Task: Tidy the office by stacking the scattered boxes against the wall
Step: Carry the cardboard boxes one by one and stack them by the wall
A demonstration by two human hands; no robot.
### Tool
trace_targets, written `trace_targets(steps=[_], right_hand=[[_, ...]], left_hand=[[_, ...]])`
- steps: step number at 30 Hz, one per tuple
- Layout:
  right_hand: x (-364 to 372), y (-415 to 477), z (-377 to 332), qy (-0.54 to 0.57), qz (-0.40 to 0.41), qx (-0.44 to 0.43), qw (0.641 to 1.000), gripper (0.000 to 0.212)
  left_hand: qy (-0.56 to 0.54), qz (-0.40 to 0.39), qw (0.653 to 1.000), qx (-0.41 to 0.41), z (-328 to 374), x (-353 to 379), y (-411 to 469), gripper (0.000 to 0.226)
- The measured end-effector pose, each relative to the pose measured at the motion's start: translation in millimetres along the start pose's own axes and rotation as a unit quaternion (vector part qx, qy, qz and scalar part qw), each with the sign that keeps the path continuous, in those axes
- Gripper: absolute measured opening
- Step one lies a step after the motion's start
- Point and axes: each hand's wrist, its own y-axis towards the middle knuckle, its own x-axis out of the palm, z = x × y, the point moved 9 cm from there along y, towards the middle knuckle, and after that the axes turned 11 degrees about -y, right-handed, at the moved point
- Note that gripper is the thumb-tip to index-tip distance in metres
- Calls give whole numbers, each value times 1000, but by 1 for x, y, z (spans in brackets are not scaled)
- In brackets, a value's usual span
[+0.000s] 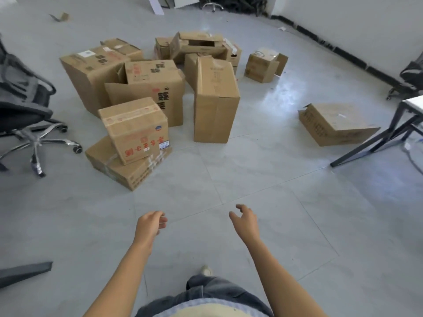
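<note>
We see brown cardboard boxes scattered over the grey tiled floor (229,184), none of them against the wall (354,19). The tall box (215,99) stands upright in the middle of the heap, with faint print we cannot read.

Left of the tall box, the red-print box (135,129) carries upside-down red characters, a small blue-and-white label and red-patterned tape. It rests tilted on a flat box (128,172) sealed with clear tape. Behind these and also left of the tall box, two big boxes (155,81) bear bold black characters too blurred to read, and one has a flap hanging open. Behind the tall box lies an open box (199,45), and right of it a small box (263,65) with a shiny taped top. Far right of the tall box, a lone box (336,126) lies low near the legs of a surface (414,104).

Our left hand (151,223) and right hand (246,221) reach forward, well short of the tall box and touching nothing. Their fingers (239,208) are loosely curled and apart, holding nothing.
</note>
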Motion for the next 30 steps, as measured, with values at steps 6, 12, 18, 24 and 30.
trace_targets(steps=[6,12,18,24,30], right_hand=[[-25,75,17,7,-19,47,999,41],[-12,149,18,-20,-75,86,993,43],[-63,265,-32,-3,-20,94,995,42],[-124,351,-75,50,48,129,989,42],[-126,391,-56,34,16,182,983,41]], left_hand=[[40,-40,998,-11,28,84,46,22],[45,-23,997,-54,52,126,122,18],[34,-53,997,-37,142,213,228,18],[24,-92,995,-8,223,301,305,24],[113,-164,976,-88,195,386,321,26]])
